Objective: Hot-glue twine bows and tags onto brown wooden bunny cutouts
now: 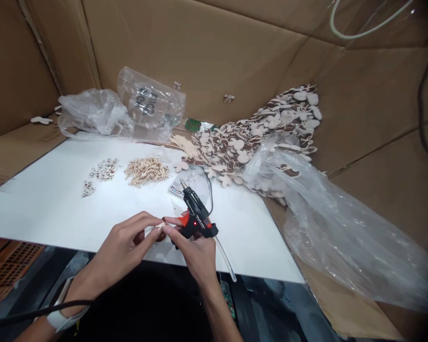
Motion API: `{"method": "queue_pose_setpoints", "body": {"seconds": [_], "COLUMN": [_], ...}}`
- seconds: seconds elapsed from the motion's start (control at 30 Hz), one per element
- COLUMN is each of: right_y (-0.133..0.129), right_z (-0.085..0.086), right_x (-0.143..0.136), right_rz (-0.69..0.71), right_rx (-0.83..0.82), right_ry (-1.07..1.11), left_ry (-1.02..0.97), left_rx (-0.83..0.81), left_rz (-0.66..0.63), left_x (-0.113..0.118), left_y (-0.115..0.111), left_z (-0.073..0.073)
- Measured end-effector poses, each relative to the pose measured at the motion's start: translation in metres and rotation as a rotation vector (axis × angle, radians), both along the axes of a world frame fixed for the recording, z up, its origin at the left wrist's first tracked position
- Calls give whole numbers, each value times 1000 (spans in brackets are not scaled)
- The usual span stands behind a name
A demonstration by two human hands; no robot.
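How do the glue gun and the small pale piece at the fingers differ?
The glue gun is black and orange; the small piece looks pale. The glue gun is far larger than the small piece. The right hand carries the glue gun; the left hand pinches the small piece. Both are in hand.

Bare white tabletop stretches to the left of the left hand, leaving a low path from the near edge to the scattered brown-and-white bits. A slim gap parts these from a pile of pale cords. In the middle, the glue gun in the right hand bars the way, its cable looping behind. Right of the gun, open surface reaches the side edge, where a clear plastic sheet slumps. Across the back, crumpled bags, heaped flat pieces and cardboard walls block passage.
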State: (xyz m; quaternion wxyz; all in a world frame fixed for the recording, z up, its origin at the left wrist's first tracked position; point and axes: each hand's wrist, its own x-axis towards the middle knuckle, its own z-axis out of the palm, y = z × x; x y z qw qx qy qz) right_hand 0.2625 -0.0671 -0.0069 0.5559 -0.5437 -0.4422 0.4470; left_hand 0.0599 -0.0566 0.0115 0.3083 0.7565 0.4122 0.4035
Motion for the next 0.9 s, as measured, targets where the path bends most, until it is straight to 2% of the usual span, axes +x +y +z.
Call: {"method": "queue_pose_setpoints", "body": {"seconds": [0.13,0.43,0.63,0.8,0.9], "right_y": [-2,-3,-4,-5,-5], "right_z": [-4,-10,-4,1,-1], "right_x": [0,-1,-2,-3,-1], "right_rz": [22,7,14,101,67], "right_rx": [39,99,85,47,58], "right_ry": [51,-9,-33,6,-64], "left_ry": [20,128,0,-106,-127], "left_rx": [29,-37,-131,-170,-241], "left_rz": [2,-36,122,99,129], "left_x": [6,-5,-7,-11,-14], "left_y": [-3,-7,-1,6,9], "left_z": [1,-1,1,-5,-11]}}
